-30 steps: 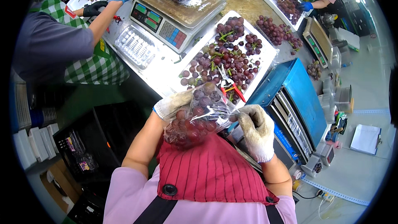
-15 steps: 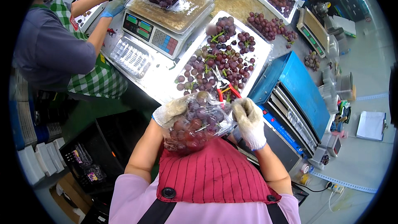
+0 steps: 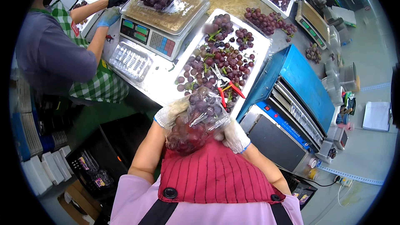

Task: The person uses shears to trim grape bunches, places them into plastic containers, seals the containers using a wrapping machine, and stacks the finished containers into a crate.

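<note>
A pack of dark red grapes in clear plastic film (image 3: 193,127) is held close to my apron. My left hand (image 3: 171,113), in a white glove, is closed around its left side. My right hand (image 3: 236,136), gloved alike, grips the lower right side, its fingertips hidden behind the pack. Just beyond lies a white tray (image 3: 263,52) of loose grapes and small bunches. Red-handled shears (image 3: 230,88) rest open on those grapes, near the tray's front end.
A blue-lidded wrapping machine (image 3: 304,96) stands right of the tray. At the left are a weighing scale (image 3: 158,37) bearing grapes and clear plastic punnets (image 3: 131,61). A co-worker in a green checked apron (image 3: 100,83) works there; black crates (image 3: 108,141) stand below.
My right hand has moved down and left, from pulling the film at the upper right to gripping the pack's side. The pack has tilted slightly; my left hand still holds it.
</note>
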`<state>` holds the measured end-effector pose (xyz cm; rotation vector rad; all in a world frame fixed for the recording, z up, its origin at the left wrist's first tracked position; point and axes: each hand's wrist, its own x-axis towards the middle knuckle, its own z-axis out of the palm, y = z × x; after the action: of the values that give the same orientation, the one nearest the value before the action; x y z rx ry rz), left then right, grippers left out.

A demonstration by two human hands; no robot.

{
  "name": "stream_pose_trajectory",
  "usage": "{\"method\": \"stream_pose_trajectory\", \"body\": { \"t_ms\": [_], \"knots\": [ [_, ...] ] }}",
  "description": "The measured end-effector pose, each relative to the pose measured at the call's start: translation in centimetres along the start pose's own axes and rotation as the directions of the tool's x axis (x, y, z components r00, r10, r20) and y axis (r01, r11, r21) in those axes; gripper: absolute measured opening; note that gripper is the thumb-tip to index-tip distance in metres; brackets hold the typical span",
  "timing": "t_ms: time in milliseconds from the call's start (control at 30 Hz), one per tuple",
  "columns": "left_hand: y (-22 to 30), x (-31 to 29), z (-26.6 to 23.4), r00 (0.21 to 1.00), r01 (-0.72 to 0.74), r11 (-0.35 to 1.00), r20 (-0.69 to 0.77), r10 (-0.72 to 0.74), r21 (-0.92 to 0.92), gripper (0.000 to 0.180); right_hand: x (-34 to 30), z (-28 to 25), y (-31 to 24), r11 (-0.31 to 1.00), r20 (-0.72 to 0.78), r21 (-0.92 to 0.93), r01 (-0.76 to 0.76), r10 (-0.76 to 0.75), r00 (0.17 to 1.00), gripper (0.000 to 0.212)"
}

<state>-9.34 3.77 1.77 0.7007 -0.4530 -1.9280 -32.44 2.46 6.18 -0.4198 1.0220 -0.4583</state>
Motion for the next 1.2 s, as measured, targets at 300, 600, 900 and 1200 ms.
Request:
{"method": "stream_pose_trajectory", "body": {
  "t_ms": [300, 600, 900, 1200],
  "knots": [
    [1.7, 0.3, 0.9, 0.992, 0.127, 0.987, 0.034, -0.125, -0.093, 0.049, -2.3, 2.0, -6.7, 0.517, 0.162, -0.612, 0.599, -0.660, 0.734, 0.022],
    [1.4, -0.7, -1.2, 0.994, 0.017, 0.990, 0.102, -0.031, 0.140, 0.052, -2.5, 3.4, -7.8, 0.791, -0.148, -0.364, 0.492, -0.571, 0.807, 0.013],
    [0.6, -1.2, -3.4, 0.997, 0.051, 0.995, 0.056, -0.046, -0.088, 0.067, -4.5, 5.5, -8.5, 0.659, 0.121, -0.435, 0.613, -0.632, 0.766, 0.019],
    [2.7, -1.2, -0.3, 0.996, 0.057, 0.997, 0.063, -0.060, 0.042, 0.055, -5.3, 6.8, -10.6, 0.547, 0.287, -0.643, 0.536, -0.476, 0.831, 0.015]
  ]
}}
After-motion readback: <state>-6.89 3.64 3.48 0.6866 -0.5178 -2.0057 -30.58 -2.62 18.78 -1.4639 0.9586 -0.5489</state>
